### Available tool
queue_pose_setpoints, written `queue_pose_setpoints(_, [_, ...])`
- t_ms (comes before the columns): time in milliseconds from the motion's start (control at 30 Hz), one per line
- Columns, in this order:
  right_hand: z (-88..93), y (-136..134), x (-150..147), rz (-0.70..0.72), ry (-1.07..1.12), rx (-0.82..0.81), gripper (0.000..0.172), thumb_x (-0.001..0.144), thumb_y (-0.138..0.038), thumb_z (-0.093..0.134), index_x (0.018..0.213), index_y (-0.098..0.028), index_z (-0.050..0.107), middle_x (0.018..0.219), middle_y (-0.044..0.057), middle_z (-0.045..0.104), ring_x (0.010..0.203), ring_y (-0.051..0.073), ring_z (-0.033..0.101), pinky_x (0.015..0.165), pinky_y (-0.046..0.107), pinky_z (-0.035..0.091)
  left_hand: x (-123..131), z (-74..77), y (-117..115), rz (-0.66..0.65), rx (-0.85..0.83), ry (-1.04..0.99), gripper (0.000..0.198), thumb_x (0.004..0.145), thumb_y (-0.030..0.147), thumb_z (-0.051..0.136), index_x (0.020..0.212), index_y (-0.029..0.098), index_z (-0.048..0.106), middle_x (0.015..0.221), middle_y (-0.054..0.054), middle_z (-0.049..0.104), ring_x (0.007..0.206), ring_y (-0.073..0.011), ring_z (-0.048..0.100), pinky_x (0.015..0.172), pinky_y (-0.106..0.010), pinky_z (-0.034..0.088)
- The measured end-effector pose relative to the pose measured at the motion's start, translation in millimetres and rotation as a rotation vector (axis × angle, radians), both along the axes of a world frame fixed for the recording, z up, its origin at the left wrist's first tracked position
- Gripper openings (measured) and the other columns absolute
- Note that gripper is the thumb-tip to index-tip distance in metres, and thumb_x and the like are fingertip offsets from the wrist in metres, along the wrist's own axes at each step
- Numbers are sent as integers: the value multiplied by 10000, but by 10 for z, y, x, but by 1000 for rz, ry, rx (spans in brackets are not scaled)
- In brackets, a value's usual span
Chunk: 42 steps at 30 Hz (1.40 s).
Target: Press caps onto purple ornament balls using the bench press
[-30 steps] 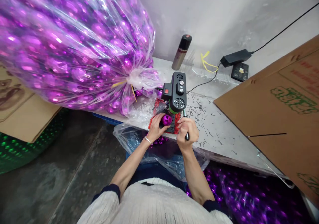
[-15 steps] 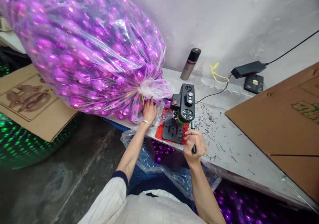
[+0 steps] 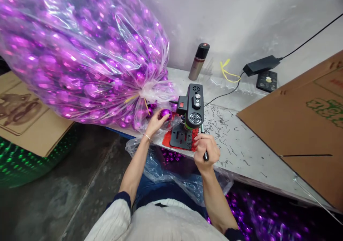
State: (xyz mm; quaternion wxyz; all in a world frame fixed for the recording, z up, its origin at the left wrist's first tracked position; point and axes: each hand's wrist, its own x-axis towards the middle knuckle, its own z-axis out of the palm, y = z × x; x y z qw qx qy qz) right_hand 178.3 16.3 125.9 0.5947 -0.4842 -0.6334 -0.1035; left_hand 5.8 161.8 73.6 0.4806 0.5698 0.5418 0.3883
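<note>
The left hand (image 3: 156, 122) holds one shiny purple ball (image 3: 165, 113) in its fingers. The ball is up off the desk (image 3: 241, 146), just left of a small black machine (image 3: 193, 105) and close to the tied end of a very big clear bag (image 3: 80, 51). That bag is full of purple balls and fills the far left.

The right hand (image 3: 204, 147) is shut tight around a thin black handle (image 3: 205, 156) on the right side of the machine. The machine stands on a black plate (image 3: 180, 139), and the plate lies on a red mat (image 3: 167, 143) at the near edge of the desk. Nothing sits on the plate.

Little dark bits (image 3: 222, 121) are scattered on the desk to the right of the machine. Far back by the wall stands a spray can (image 3: 198, 61). To its right lie a yellow tie (image 3: 227, 73) and a black power box (image 3: 261, 65) with a wire. A big brown cardboard sheet (image 3: 297, 123) lies on the right. Under the desk, near the person's legs, a clear bag (image 3: 174, 162) has more purple balls in it.
</note>
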Motion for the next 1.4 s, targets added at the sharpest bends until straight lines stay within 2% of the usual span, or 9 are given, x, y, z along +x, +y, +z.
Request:
queue_pose_setpoints(100, [114,24,-1,-6,36,-6,257,961,-92,475,749,-227,529,671,-18,603,659,127,616,620,274,463,-27,-91,-359,0,-207,-448,567,830,504,796,1257,188,600,1131,-87,755,941,-210,760,829,-329,625])
queue_pose_setpoints(200, [210,40,1,-17,49,-38,259,978,-120,477,747,-223,531,679,-10,612,652,124,609,622,279,453,66,-192,-621,-29,-352,-617,580,766,592,824,1121,178,624,869,-33,746,708,-162,745,652,-255,603])
queue_pose_setpoints(300, [258,38,3,-40,45,-68,272,994,-149,468,741,-226,529,670,-6,603,655,128,611,626,289,457,224,-301,-767,4,-361,-582,598,748,603,831,1109,170,631,787,-9,729,562,-107,683,512,-188,522])
queue_pose_setpoints(500, [228,11,13,-22,35,-83,262,987,-153,470,747,-231,537,673,-5,600,675,141,620,638,302,471,402,-441,-819,-26,-113,-246,624,744,495,859,1237,200,615,979,-28,768,438,-49,540,434,-204,425])
queue_pose_setpoints(667, [184,-8,23,-1,14,-72,241,974,-125,470,768,-231,537,699,-5,613,686,135,619,629,288,466,406,-433,-840,-95,133,126,624,806,507,823,1307,192,625,719,34,702,493,-115,573,560,-255,504])
queue_pose_setpoints(800, [184,-28,30,-6,-17,-81,234,973,-129,461,779,-232,542,714,0,628,691,140,633,627,292,473,485,-480,-898,-94,381,314,603,859,526,769,1348,208,620,1095,-85,769,883,-229,746,845,-350,584])
queue_pose_setpoints(900, [174,-45,34,-7,-47,-81,224,969,-122,468,791,-233,544,722,0,635,700,139,641,632,290,478,528,-568,-908,-77,512,383,611,879,540,740,1376,207,614,1272,-137,723,1163,-288,691,1001,-419,540])
queue_pose_setpoints(1100, [51,-71,10,-2,-56,-60,213,961,-110,469,806,-234,547,738,3,640,708,142,649,641,287,502,503,-685,-861,-63,522,416,651,861,585,741,1372,198,632,1154,-131,756,1122,-297,672,998,-448,500])
queue_pose_setpoints(1400, [-430,8,4,-2,-12,76,178,989,-203,461,875,-234,594,815,23,677,695,151,648,607,297,524,517,-683,-868,-50,517,407,659,849,619,739,1350,200,646,1136,-130,757,1101,-295,676,981,-432,490])
